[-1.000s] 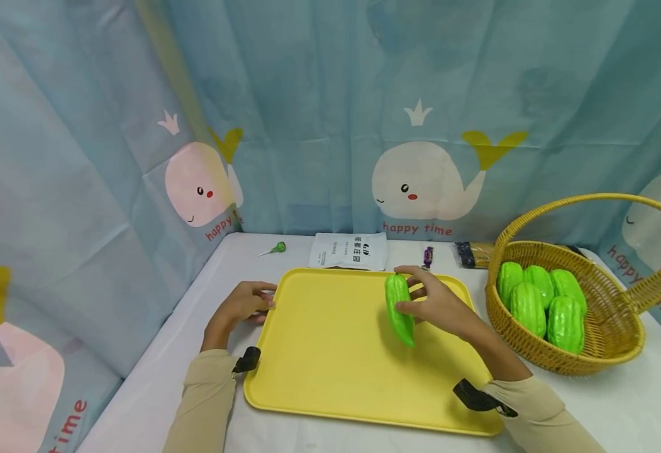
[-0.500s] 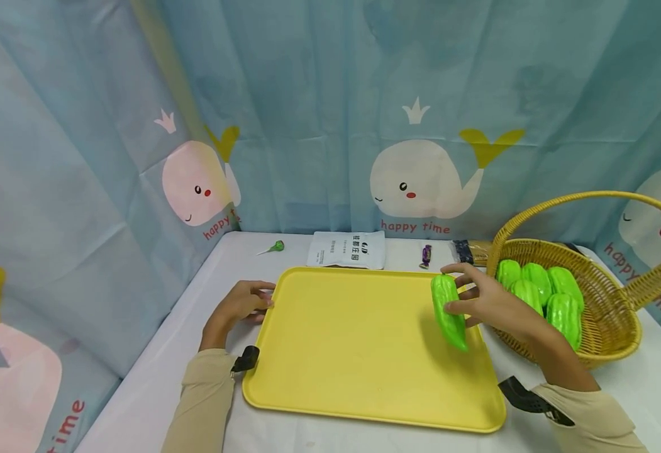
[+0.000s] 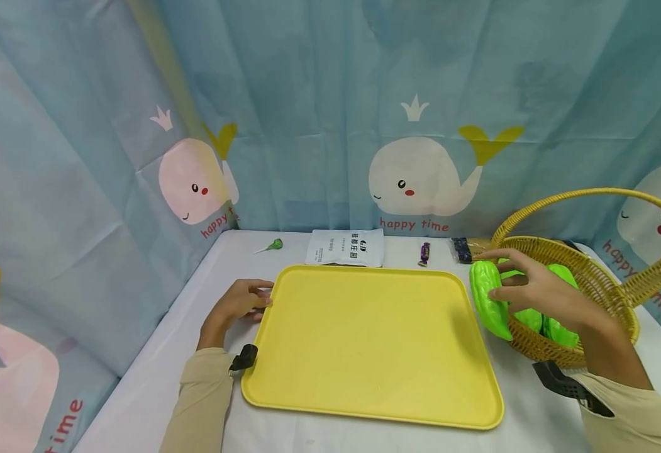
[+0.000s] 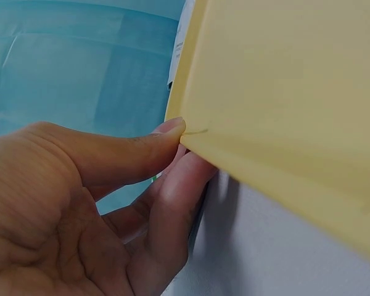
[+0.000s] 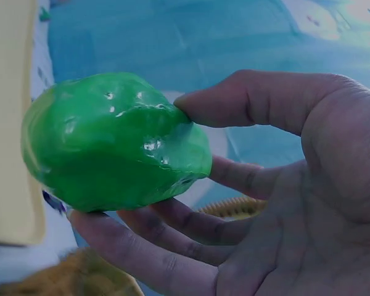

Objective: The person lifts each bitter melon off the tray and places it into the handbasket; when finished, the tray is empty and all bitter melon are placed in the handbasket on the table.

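My right hand (image 3: 551, 296) holds a glossy, ridged green bitter melon (image 3: 487, 296) between thumb and fingers, in the air at the near-left side of the wicker basket (image 3: 629, 321). In the right wrist view the thumb presses one side of the bitter melon (image 5: 114, 145) and the fingers support the other. More green melons (image 3: 559, 331) lie in the basket, partly hidden behind the hand. On the left, my left hand (image 3: 241, 301) pinches the rim of a yellow tray (image 3: 364, 340); the left wrist view puts the thumb on top and a finger beneath the tray edge (image 4: 265, 185).
Behind the tray lie a white printed pouch (image 3: 346, 247), a green lollipop (image 3: 270, 245) and a purple-wrapped candy (image 3: 424, 254). A dark and gold packet (image 3: 462, 250) sits next to the basket, whose tall handle (image 3: 590, 192) arches over it. Curtains stand behind the table.
My right hand has carried the bitter melon rightward, from above the tray past its right edge to the basket. The left hand keeps its place on the tray rim.
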`<state>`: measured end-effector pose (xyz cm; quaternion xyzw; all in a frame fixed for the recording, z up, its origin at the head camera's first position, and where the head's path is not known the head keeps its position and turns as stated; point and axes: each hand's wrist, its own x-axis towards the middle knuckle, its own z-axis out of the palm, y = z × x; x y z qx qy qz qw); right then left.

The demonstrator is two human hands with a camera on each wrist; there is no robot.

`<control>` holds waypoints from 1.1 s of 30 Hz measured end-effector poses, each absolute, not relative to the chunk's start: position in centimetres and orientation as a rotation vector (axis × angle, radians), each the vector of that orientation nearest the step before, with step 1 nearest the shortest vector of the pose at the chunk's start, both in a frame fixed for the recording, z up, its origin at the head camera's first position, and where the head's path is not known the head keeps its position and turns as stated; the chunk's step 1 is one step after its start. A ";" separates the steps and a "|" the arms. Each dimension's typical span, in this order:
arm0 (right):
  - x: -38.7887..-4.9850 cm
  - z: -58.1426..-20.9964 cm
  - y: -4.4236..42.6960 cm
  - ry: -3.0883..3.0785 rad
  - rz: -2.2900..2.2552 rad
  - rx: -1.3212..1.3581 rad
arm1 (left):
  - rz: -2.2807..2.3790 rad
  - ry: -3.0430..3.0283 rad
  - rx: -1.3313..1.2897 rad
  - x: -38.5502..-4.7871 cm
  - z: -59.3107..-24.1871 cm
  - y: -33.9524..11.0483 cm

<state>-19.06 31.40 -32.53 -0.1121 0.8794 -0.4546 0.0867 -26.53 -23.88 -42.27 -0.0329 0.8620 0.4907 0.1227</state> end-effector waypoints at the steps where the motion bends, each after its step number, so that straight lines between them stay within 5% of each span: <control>1: -19.0 -32.4 31.8 2.626 -1.359 -0.336 | 1.434 2.511 -0.104 -26.5 -42.3 -23.9; 33: -17.3 -33.4 44.0 2.967 -1.074 0.127 | 1.451 2.471 -0.125 -26.7 -42.2 -24.0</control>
